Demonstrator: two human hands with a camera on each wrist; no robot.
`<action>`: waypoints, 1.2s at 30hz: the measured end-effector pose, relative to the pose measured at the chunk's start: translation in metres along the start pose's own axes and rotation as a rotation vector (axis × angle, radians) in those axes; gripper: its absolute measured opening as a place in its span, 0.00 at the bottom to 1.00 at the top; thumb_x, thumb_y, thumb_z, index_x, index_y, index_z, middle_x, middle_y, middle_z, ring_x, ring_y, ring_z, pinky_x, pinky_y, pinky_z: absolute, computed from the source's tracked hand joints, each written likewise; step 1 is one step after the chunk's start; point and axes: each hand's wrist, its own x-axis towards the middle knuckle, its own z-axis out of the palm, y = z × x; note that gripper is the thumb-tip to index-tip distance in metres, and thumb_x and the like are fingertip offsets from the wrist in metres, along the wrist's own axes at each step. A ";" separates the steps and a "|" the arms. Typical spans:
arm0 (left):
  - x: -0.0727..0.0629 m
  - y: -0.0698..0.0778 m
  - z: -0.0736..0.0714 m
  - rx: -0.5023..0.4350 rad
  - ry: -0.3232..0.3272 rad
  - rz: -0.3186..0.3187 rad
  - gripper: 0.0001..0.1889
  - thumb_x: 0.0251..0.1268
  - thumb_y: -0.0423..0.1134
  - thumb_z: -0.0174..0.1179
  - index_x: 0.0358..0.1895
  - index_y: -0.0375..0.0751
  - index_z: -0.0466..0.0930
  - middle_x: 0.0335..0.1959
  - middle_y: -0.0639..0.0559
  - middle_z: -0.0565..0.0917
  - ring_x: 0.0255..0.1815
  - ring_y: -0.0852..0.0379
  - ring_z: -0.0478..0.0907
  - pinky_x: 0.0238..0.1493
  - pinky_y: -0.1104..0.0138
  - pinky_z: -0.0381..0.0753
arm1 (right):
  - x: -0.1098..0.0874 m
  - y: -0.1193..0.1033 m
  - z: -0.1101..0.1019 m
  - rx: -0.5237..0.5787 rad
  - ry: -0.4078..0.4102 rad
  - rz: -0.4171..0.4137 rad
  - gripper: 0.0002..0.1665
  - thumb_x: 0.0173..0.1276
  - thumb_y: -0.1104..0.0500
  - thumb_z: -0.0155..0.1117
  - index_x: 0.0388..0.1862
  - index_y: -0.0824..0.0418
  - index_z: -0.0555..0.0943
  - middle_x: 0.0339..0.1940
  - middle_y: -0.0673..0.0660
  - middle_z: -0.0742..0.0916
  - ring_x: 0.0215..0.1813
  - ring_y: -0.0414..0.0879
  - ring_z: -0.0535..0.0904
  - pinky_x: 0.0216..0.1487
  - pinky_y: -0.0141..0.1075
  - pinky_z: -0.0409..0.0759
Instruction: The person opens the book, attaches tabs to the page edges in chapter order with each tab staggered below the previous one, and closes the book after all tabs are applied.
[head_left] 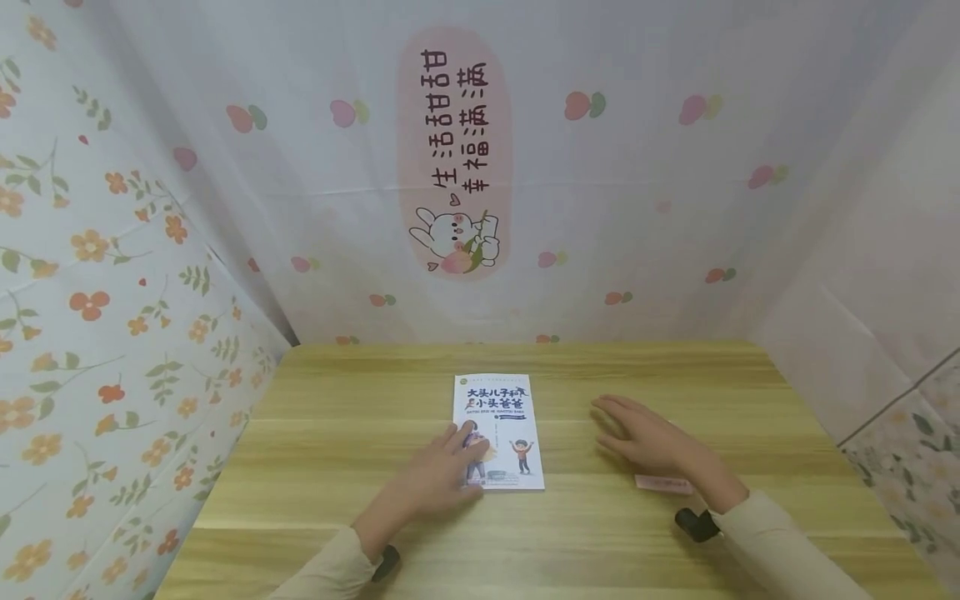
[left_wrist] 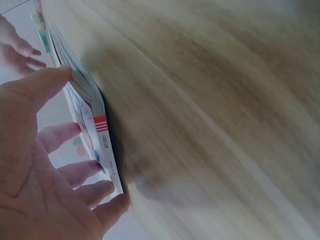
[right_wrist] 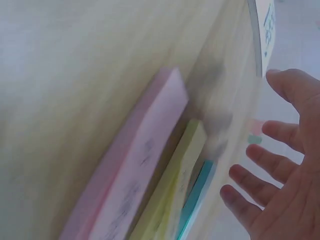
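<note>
A white children's book (head_left: 517,429) with blue Chinese lettering and cartoon figures lies face up on the table. My left hand (head_left: 442,471) rests over its lower left part, fingers spread on the cover. In the left wrist view, the thumb touches the book's page edge (left_wrist: 82,87). To the right of the book, apart from it, my right hand (head_left: 648,437) is held over the table with loose, spread fingers and nothing in them. Beside it in the right wrist view are a pink pad (right_wrist: 135,160) with writing, a yellow one (right_wrist: 175,185) and a teal one (right_wrist: 197,192).
The wood-grain table (head_left: 360,392) ends at a white curtain (head_left: 645,192) with fruit prints and a rabbit picture. Another curtain (head_left: 112,333) with orange flowers hangs on the left. Dark devices (head_left: 696,525) sit at both wrists.
</note>
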 end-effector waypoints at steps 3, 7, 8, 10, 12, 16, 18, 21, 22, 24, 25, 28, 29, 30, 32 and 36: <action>0.001 0.000 0.004 0.001 0.005 -0.004 0.37 0.69 0.57 0.61 0.78 0.49 0.65 0.80 0.38 0.53 0.77 0.33 0.52 0.74 0.44 0.57 | 0.011 -0.005 0.004 0.003 0.002 -0.011 0.36 0.76 0.52 0.63 0.75 0.69 0.66 0.73 0.70 0.70 0.73 0.66 0.64 0.70 0.62 0.64; 0.002 0.003 0.007 0.008 0.008 -0.001 0.36 0.70 0.57 0.60 0.78 0.50 0.65 0.80 0.36 0.52 0.77 0.32 0.51 0.73 0.44 0.58 | 0.022 -0.012 0.009 -0.001 -0.009 -0.015 0.37 0.76 0.51 0.63 0.75 0.70 0.66 0.73 0.71 0.70 0.73 0.68 0.64 0.71 0.62 0.62; 0.002 0.004 0.007 0.011 0.009 -0.001 0.36 0.70 0.57 0.60 0.78 0.50 0.65 0.80 0.36 0.52 0.77 0.32 0.51 0.72 0.43 0.58 | 0.024 -0.014 0.010 -0.004 -0.014 -0.009 0.37 0.76 0.50 0.63 0.75 0.69 0.66 0.73 0.71 0.70 0.74 0.67 0.64 0.72 0.61 0.62; 0.003 0.006 0.008 0.022 0.016 0.006 0.35 0.71 0.56 0.60 0.78 0.50 0.65 0.80 0.35 0.53 0.77 0.31 0.52 0.72 0.43 0.60 | 0.028 -0.017 0.013 -0.017 -0.018 -0.001 0.37 0.76 0.50 0.63 0.75 0.68 0.67 0.74 0.70 0.70 0.74 0.67 0.64 0.72 0.61 0.62; 0.003 0.008 0.008 0.027 0.029 0.014 0.35 0.70 0.56 0.61 0.77 0.49 0.66 0.79 0.34 0.54 0.76 0.30 0.53 0.70 0.42 0.62 | 0.033 -0.020 0.014 -0.024 -0.016 -0.003 0.37 0.76 0.50 0.63 0.75 0.69 0.67 0.73 0.70 0.71 0.73 0.66 0.65 0.71 0.60 0.63; 0.005 0.012 0.008 0.034 0.039 0.014 0.35 0.69 0.54 0.62 0.77 0.47 0.67 0.78 0.32 0.55 0.75 0.29 0.54 0.70 0.42 0.63 | 0.046 -0.025 0.017 -0.010 -0.014 -0.014 0.35 0.75 0.53 0.64 0.74 0.70 0.68 0.71 0.70 0.73 0.72 0.66 0.66 0.72 0.59 0.64; 0.006 0.012 0.008 0.034 0.042 0.013 0.35 0.69 0.53 0.62 0.76 0.46 0.68 0.78 0.31 0.56 0.75 0.29 0.55 0.70 0.43 0.63 | 0.053 -0.027 0.019 -0.008 -0.020 -0.019 0.35 0.75 0.54 0.64 0.73 0.70 0.68 0.71 0.69 0.73 0.73 0.65 0.66 0.72 0.57 0.63; 0.008 0.012 0.009 0.040 0.052 0.025 0.35 0.67 0.52 0.64 0.75 0.44 0.69 0.77 0.29 0.56 0.76 0.31 0.56 0.71 0.45 0.63 | 0.065 -0.029 0.022 -0.006 -0.027 -0.039 0.34 0.75 0.55 0.64 0.73 0.71 0.69 0.70 0.69 0.74 0.73 0.64 0.67 0.73 0.56 0.64; 0.008 0.012 0.010 0.043 0.055 0.029 0.35 0.67 0.51 0.64 0.75 0.44 0.69 0.77 0.28 0.57 0.76 0.32 0.56 0.72 0.46 0.63 | 0.069 -0.030 0.023 -0.004 -0.029 -0.046 0.33 0.76 0.55 0.63 0.72 0.71 0.69 0.70 0.68 0.75 0.72 0.63 0.67 0.72 0.56 0.64; 0.009 0.012 0.011 0.045 0.057 0.036 0.35 0.66 0.51 0.64 0.75 0.43 0.69 0.77 0.28 0.57 0.76 0.33 0.57 0.72 0.48 0.62 | 0.076 -0.033 0.024 0.008 -0.033 -0.041 0.33 0.76 0.55 0.63 0.73 0.70 0.69 0.70 0.68 0.75 0.72 0.63 0.68 0.72 0.55 0.64; 0.009 0.012 0.011 0.050 0.057 0.039 0.35 0.66 0.51 0.65 0.75 0.43 0.69 0.76 0.28 0.57 0.76 0.34 0.57 0.72 0.48 0.62 | 0.080 -0.033 0.026 0.011 -0.032 -0.039 0.33 0.76 0.54 0.63 0.73 0.70 0.69 0.70 0.67 0.75 0.72 0.62 0.68 0.72 0.55 0.64; 0.010 0.012 0.012 0.059 0.054 0.042 0.35 0.66 0.51 0.65 0.75 0.43 0.69 0.76 0.28 0.57 0.76 0.34 0.58 0.72 0.49 0.62 | 0.088 -0.036 0.029 0.020 -0.033 -0.026 0.34 0.76 0.54 0.63 0.74 0.69 0.68 0.71 0.67 0.74 0.73 0.63 0.67 0.73 0.56 0.64; 0.010 0.012 0.012 0.059 0.053 0.044 0.35 0.66 0.51 0.65 0.75 0.43 0.69 0.76 0.28 0.57 0.76 0.34 0.58 0.72 0.49 0.62 | 0.091 -0.036 0.030 0.019 -0.032 -0.022 0.34 0.76 0.54 0.63 0.74 0.69 0.68 0.71 0.67 0.74 0.73 0.63 0.66 0.73 0.56 0.63; 0.010 0.012 0.012 0.060 0.053 0.046 0.35 0.66 0.51 0.65 0.74 0.43 0.70 0.76 0.28 0.58 0.76 0.34 0.58 0.72 0.49 0.63 | 0.093 -0.037 0.032 0.020 -0.033 -0.022 0.35 0.76 0.53 0.63 0.74 0.69 0.68 0.72 0.67 0.74 0.74 0.63 0.66 0.73 0.56 0.63; 0.010 0.012 0.012 0.057 0.051 0.046 0.35 0.66 0.51 0.65 0.74 0.44 0.70 0.76 0.28 0.58 0.76 0.35 0.57 0.72 0.49 0.62 | 0.098 -0.038 0.034 0.020 -0.040 -0.027 0.35 0.75 0.53 0.63 0.74 0.69 0.68 0.72 0.67 0.74 0.74 0.63 0.65 0.73 0.56 0.62; 0.010 0.012 0.011 0.047 0.055 0.043 0.35 0.66 0.51 0.65 0.74 0.44 0.69 0.76 0.28 0.57 0.77 0.35 0.56 0.72 0.49 0.62 | 0.104 -0.038 0.039 0.003 -0.063 -0.018 0.36 0.76 0.51 0.63 0.75 0.69 0.67 0.72 0.67 0.73 0.75 0.62 0.64 0.74 0.54 0.62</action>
